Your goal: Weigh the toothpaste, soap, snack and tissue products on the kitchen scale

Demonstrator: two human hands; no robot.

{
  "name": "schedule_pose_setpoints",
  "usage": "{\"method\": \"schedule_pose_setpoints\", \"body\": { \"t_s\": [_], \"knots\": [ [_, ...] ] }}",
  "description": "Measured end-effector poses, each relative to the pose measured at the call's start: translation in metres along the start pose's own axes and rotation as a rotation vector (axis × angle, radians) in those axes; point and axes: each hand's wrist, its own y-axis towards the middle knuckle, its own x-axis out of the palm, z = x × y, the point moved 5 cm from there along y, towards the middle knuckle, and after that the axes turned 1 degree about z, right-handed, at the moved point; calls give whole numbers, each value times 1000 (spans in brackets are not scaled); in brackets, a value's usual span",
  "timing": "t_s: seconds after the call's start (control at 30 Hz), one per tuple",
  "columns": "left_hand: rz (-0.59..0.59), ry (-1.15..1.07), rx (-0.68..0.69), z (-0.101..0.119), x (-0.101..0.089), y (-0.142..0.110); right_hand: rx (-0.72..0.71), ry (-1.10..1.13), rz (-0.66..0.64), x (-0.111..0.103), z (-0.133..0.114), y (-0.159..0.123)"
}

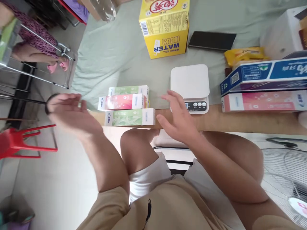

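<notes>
My left hand is raised off the table's left edge, slightly blurred, fingers loosely apart and nothing visible in them. A dark curved rim shows at its outer side; I cannot tell what it belongs to. Over the table's front edge, my right hand has its fingers spread, between the toothpaste boxes and a white kitchen scale, overlapping the scale's left front corner in view. To its left lie a green toothpaste box in front, a pink toothpaste box behind it, and another green box at the back.
Behind the scale are a yellow carton and a black phone. Blue and pink boxes, a yellow packet and a white container stand right. A red stool, a seated person's legs and a fan surround the table.
</notes>
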Motion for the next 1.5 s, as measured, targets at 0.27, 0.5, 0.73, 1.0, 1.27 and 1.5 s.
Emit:
{"method": "schedule_pose_setpoints", "body": {
  "t_s": [0.27, 0.5, 0.73, 1.0, 1.27, 1.5],
  "knots": [
    [18, 28, -155, -59, -27, -31, 2, -32, -255, 42, 19, -27],
    [-193, -30, -152, -76, -27, -21, -147, -110, -144, 70, 16, -11],
    [-276, -37, -3, -91, -29, -24, -280, -178, -41, 91, -4, -7],
    [-354, -148, -139, -89, -26, -20, -249, -153, -67, 102, -9, 5],
    [-273, -221, -232, -99, -21, -13, -227, -135, -112, 110, -12, -5],
    [-27, -124, -223, -105, -24, -10, -198, -166, -125, 103, 1, -11]
  ]
}}
